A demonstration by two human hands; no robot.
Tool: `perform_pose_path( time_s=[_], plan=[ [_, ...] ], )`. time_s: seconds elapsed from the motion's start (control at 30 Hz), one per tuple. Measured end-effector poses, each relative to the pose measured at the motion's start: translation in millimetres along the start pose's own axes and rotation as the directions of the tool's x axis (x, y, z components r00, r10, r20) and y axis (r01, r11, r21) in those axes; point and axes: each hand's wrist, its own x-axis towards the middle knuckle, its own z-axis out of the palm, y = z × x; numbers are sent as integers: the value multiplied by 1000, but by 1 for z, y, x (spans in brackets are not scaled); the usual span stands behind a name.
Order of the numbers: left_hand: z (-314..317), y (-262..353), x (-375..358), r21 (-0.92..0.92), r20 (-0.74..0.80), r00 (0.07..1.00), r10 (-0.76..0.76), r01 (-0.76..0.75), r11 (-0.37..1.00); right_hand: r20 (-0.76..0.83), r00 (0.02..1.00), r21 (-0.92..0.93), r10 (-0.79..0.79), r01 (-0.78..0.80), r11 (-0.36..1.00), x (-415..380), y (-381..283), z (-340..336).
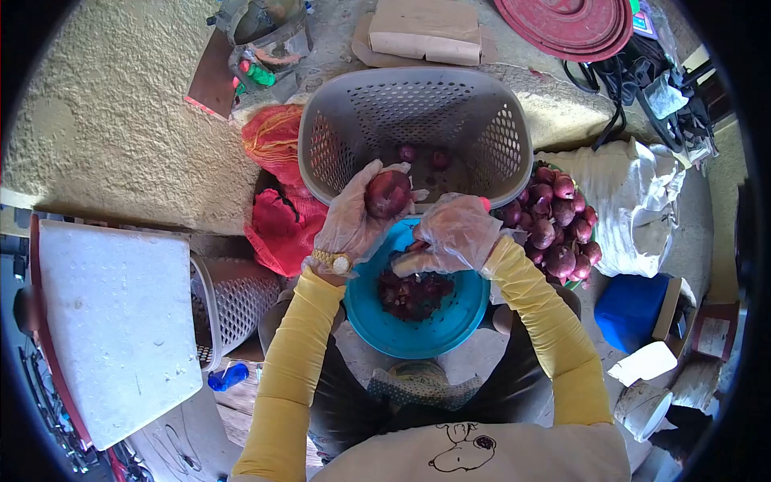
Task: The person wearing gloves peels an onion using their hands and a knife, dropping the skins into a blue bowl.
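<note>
A red onion (388,194) rests in my left hand (350,221), which wears a clear plastic glove and has its fingers curled round it. My right hand (459,231), gloved too, is closed just to the right, over the rim of a turquoise basin (418,344). A small red tip shows at its upper edge, but what it grips is mostly hidden. Dark onion skins (415,297) lie in the basin below both hands. Beyond them stands a grey perforated basket (312,173) with two red onions (439,159) visible inside.
Many red onions (562,213) are heaped at the right, beside a white sack (634,241). A red mesh bag (281,217) lies left of the basket. A white board (116,321) and another plastic basket (241,301) stand left. A blue container (630,312) is at right.
</note>
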Motion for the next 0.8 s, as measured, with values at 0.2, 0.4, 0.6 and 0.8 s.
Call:
perform_pose_path(
  time_s=[0.2, 0.4, 0.6, 0.8],
  plan=[
    [6, -3, -8, 68, 15, 1000, 7, -8, 998, 11, 975, 132, 220, -220, 967, 2, -6, -33],
    [5, -5, -4, 117, 37, 999, 0, -5, 993, -55, 900, 230, 432, -410, 883, -6, 16, -30],
    [-2, -8, 1, 198, 25, 998, 57, -61, 978, -110, 895, 278, 432, -390, 878, -8, 21, -15],
    [-4, -8, 2, 171, 32, 999, 17, -22, 985, -151, 908, 267, 391, -343, 900, -10, 26, -6]
  ],
)
